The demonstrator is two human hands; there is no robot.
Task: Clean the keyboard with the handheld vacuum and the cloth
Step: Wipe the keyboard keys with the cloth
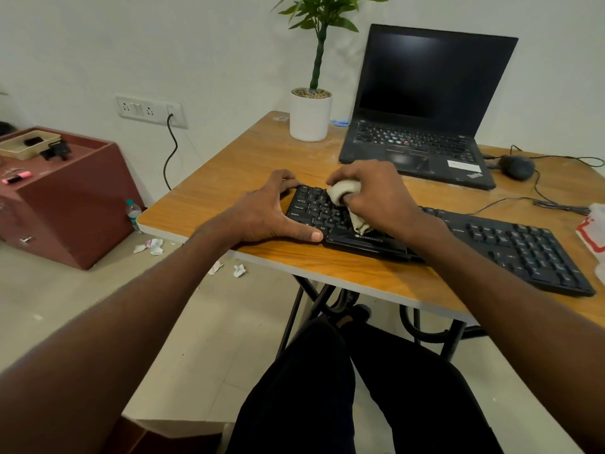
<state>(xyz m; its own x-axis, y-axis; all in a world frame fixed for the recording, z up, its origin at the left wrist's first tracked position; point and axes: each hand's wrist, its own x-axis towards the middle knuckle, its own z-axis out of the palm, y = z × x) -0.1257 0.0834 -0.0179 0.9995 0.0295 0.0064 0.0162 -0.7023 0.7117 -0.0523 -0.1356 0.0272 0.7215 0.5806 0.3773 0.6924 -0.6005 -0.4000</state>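
Keyboard (510,244): black, lies slantwise on the wooden table (248,165), its near-left end close to the table's front edge and its number pad running off to the right.

Left hand (262,214): fingers spread and nearly straight, braced against the keyboard's left end. Thumb lies flat on the table along the keyboard's front-left corner; fingertips reach round the far-left corner. It grips nothing.

Right hand (376,194): fingers curled around a bunched beige cloth (343,191), held over the left part of the keyboard. A tail of the cloth hangs down from the fist and touches the keys just above the brand strip on the keyboard's front edge.

Handheld vacuum: I cannot pick it out anywhere in the view.

Behind the keyboard: an open black laptop (425,93) with a dark screen. Left of the laptop, a white pot with a green plant (310,116). Right of the laptop and beyond the keyboard, a dark mouse (517,167) with its cable trailing across the table. At the far right edge, past the keyboard's number pad, a red-and-white packet (592,231), partly cut off.

Left of the keyboard, off the table: a reddish-brown cabinet (75,204) on the floor with a beige tray (19,149) and a pink marker (16,177) on top. A plastic bottle (133,215) stands between cabinet and table. Crumpled paper scraps (154,246) lie on the floor below the table's left corner.
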